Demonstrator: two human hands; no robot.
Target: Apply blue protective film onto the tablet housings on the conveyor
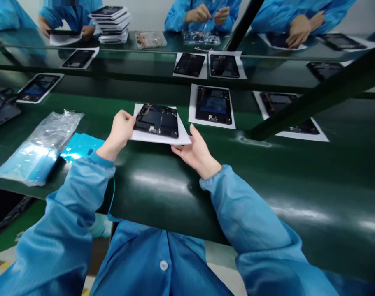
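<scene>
A black tablet shell [158, 120] with inner parts showing lies on a white sheet [162, 139], raised a little above the green bench. My left hand [122, 129] is closed on the left edge of the sheet and shell, thumb on top. At the right corner, my right hand [196, 150] supports the sheet from below, fingers under it and thumb up beside the edge. Beyond my right hand, another tablet shell [213, 105] rests on its own white sheet. Blue film pieces [82, 146] lie left of my left forearm.
A clear plastic bag [39, 150] with blue film sits at the left. A dark slanted post [313, 92] rises from the bench at right, over another tablet shell [298, 117]. Across a raised ledge, co-workers in blue handle parts near a stack of sheets [110, 24].
</scene>
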